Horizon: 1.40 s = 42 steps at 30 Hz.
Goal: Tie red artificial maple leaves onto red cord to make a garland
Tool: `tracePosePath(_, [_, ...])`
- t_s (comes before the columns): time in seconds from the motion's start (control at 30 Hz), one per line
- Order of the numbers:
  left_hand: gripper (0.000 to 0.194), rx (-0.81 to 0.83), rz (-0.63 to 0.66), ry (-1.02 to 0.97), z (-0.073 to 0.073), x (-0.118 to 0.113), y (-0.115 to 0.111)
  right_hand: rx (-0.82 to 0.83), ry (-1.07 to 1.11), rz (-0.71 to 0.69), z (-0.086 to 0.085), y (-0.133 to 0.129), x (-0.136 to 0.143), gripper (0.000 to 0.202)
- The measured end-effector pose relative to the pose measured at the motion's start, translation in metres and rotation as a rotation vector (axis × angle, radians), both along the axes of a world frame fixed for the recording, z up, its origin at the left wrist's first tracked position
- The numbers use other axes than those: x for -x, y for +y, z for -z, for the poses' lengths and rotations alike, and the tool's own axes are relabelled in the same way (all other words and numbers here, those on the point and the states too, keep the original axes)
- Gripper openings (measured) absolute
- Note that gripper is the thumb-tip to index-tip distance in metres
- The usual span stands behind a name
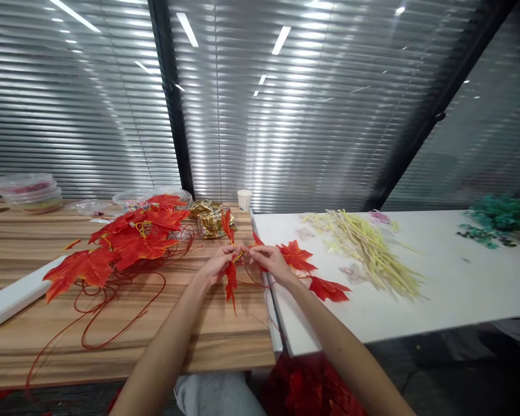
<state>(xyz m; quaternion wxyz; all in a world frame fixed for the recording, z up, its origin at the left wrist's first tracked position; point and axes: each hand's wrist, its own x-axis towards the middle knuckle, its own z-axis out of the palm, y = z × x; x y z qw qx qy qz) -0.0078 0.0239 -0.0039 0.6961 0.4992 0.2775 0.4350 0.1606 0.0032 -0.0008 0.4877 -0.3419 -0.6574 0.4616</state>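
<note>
My left hand [219, 263] is closed on a red maple leaf [231, 281] near its yellow stem, above the wooden table's right edge. Touching it from the right, my right hand [268, 259] pinches the thin red cord [253, 282] by the stem; fine detail between the fingertips is too small to tell. More red leaves [295, 256] hang along the cord to the right, over the white table. A pile of red leaves [138, 234] with loops of red cord lies left of my hands.
Gold packets [211, 222] and a paper cup [244, 199] stand behind my hands. Stacked plastic tubs [30, 190] and a long white object [21, 292] are at left. Yellow stems [372, 254] and teal foliage [498, 214] lie on the white table [442, 294].
</note>
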Motion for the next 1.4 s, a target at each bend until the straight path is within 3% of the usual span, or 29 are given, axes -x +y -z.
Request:
tracePosePath(0.33, [0.022, -0.015, -0.002, 0.028, -0.002, -0.001, -0.001, -0.022, -0.058, 0.000, -0.006, -0.004, 0.000, 0.031])
tracePosePath(0.6, [0.030, 0.046, -0.025, 0.039, -0.003, -0.001, -0.002, -0.062, -0.081, 0.000, -0.003, -0.001, -0.002, 0.028])
tracePosePath(0.77, [0.027, 0.055, -0.025, 0.051, 0.001, 0.000, 0.000, -0.049, -0.095, -0.015, -0.003, -0.002, -0.003, 0.028])
tracePosePath(0.97, [0.026, 0.027, -0.049, 0.061, -0.003, -0.002, -0.002, -0.056, -0.089, -0.004, -0.001, 0.000, -0.003, 0.031])
tracePosePath(1.17, [0.024, 0.059, -0.143, 0.109, -0.001, -0.002, 0.001, -0.100, -0.103, 0.042, 0.004, 0.004, -0.003, 0.027])
tracePosePath(1.4, [0.022, 0.027, -0.099, 0.197, -0.005, -0.001, -0.002, -0.096, -0.126, 0.061, 0.009, 0.007, -0.003, 0.028])
